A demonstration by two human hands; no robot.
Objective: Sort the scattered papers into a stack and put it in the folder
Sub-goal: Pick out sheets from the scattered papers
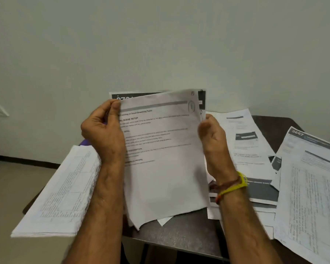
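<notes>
White paper fills the middle of my view: I hold a small bundle of sheets upright in front of me, above the near edge of the dark bench. My left hand takes the bundle's left edge near the top, at about nine o'clock of the sheets, thumb over the front corner and fingers curled behind, so that grip is clamped on the paper. My right hand takes the right edge at about three o'clock, fingers curled round the edge with the back of the hand toward me, that grip likewise closed on the sheets. Both forearms rise from six o'clock, and the right wrist carries a yellow band with thin threads beside it.

The front sheet is printed with grey bars and several short headed paragraphs on its upper half, blank below, and sits tilted against a sheet behind that shows a black header strip along its top. The bottom corners hang uneven, not yet squared.

At eight o'clock a thick pile of tabled pages overhangs the bench's left edge. From two to four o'clock loose printed sheets lie overlapping on the bench, and a large table-printed page lies over them at far right. A scrap of purple shows behind my left wrist; I cannot tell what it is.
</notes>
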